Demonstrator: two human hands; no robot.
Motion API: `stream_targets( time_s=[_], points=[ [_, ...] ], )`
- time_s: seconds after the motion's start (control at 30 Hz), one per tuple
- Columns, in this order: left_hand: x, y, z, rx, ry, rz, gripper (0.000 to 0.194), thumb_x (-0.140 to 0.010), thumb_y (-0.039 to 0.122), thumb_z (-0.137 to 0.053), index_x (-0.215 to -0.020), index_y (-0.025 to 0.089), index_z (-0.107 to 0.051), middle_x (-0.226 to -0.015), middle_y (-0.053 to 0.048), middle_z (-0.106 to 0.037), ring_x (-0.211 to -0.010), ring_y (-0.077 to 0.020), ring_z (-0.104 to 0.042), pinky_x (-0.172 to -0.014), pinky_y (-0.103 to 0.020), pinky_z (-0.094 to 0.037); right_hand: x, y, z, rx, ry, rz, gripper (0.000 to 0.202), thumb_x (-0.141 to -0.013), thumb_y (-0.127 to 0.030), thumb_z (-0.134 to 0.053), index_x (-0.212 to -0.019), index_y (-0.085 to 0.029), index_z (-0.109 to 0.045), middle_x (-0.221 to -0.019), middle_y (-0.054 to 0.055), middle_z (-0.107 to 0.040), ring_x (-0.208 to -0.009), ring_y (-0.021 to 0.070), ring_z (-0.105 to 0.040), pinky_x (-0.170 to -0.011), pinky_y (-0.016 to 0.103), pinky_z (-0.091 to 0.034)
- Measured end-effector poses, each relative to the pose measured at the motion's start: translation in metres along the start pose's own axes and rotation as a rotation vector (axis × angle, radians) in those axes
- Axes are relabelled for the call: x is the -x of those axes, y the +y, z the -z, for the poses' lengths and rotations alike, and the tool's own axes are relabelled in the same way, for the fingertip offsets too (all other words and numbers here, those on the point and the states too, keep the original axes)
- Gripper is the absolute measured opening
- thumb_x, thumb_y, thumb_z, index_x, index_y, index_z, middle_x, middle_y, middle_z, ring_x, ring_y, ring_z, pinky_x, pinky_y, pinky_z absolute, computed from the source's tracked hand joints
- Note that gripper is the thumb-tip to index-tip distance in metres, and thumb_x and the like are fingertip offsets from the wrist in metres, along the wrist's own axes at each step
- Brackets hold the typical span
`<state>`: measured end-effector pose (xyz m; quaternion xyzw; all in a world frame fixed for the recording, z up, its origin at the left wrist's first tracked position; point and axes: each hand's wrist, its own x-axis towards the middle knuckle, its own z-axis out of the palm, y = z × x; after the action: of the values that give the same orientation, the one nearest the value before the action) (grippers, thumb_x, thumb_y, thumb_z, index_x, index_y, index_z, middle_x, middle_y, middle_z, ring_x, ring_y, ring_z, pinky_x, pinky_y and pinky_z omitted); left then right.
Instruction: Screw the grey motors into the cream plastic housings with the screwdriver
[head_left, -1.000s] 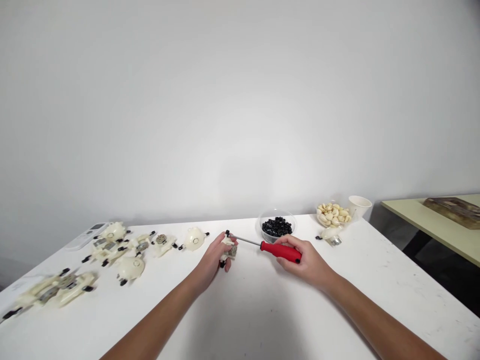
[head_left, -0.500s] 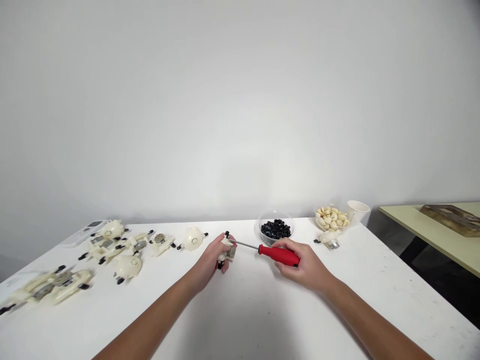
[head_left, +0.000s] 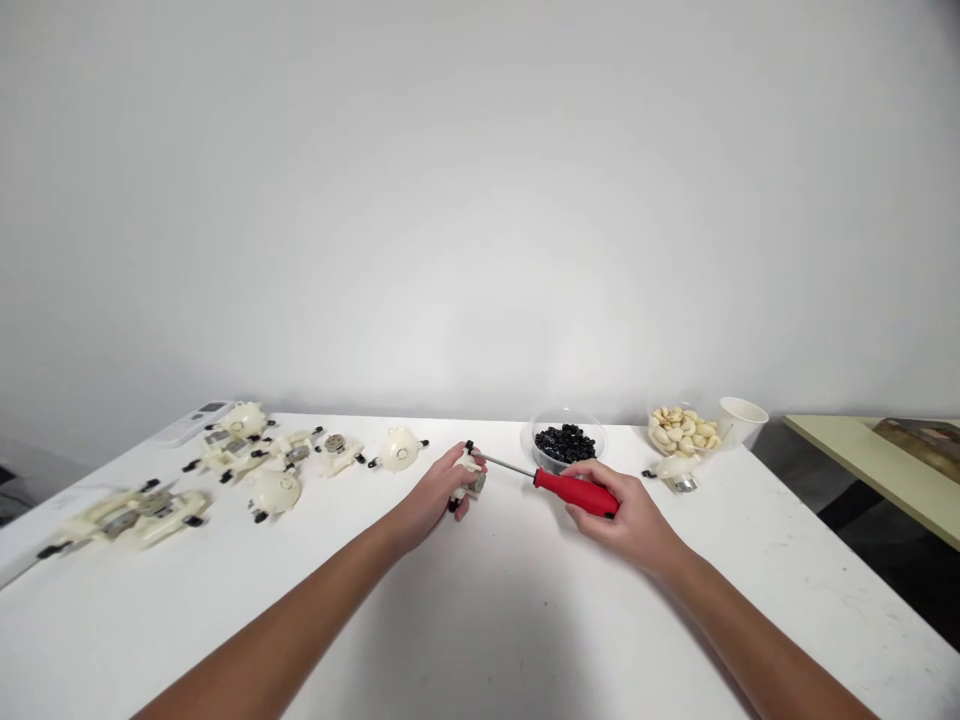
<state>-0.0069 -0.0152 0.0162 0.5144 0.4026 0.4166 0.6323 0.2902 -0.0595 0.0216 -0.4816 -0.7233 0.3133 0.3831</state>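
Observation:
My left hand [head_left: 431,500] is closed on a small cream part [head_left: 471,482] that has black tips and a grey round piece. My right hand [head_left: 626,515] grips the red handle of a screwdriver [head_left: 576,491]. Its metal shaft points left, and its tip meets the cream part near the upper black end. Whether the tip sits in a screw is too small to tell. Just behind my right hand stands a clear bowl of small black pieces [head_left: 565,443].
Several cream parts with black tips [head_left: 276,491] lie on the white table [head_left: 525,640] at left, beside a white remote [head_left: 196,422]. At right are a container of cream pieces [head_left: 682,430], a white cup [head_left: 742,418] and another cream part [head_left: 676,471]. A greenish table [head_left: 862,455] stands beyond.
The whole view has shifted, so the table and everything on it appear slightly higher and farther right. Both hands keep their hold, and the screwdriver tip remains at the cream part.

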Motion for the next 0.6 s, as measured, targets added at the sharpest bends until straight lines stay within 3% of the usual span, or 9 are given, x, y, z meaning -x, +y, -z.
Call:
stream_targets(
  time_s=[0.3, 0.6],
  points=[
    [-0.0029, -0.0045, 0.0016, -0.012, -0.003, -0.011, 0.025, -0.085, 0.030, -0.062, -0.108, 0.020, -0.061, -0.105, -0.006, -0.060, -0.060, -0.0103, -0.046, -0.050, -0.025, -0.036, 0.0000, 0.0037, 0.0026, 0.021, 0.026, -0.068, 0.030, -0.081, -0.034, -0.067, -0.109, -0.023, -0.071, -0.074, 0.000, -0.065, -0.058, 0.0159, -0.049, -0.056, 0.028, -0.040],
    [-0.0027, -0.0078, 0.0001, -0.026, 0.003, -0.014, 0.032, -0.082, 0.035, -0.065, -0.110, 0.019, -0.062, -0.103, -0.009, -0.062, -0.071, -0.0159, -0.054, -0.051, -0.026, -0.038, 0.0019, 0.0019, 0.0027, 0.028, 0.044, -0.086, 0.032, -0.080, -0.032, -0.069, -0.110, -0.024, -0.071, -0.073, 0.000, -0.064, -0.058, 0.0161, -0.050, -0.055, 0.028, -0.040]
  ],
)
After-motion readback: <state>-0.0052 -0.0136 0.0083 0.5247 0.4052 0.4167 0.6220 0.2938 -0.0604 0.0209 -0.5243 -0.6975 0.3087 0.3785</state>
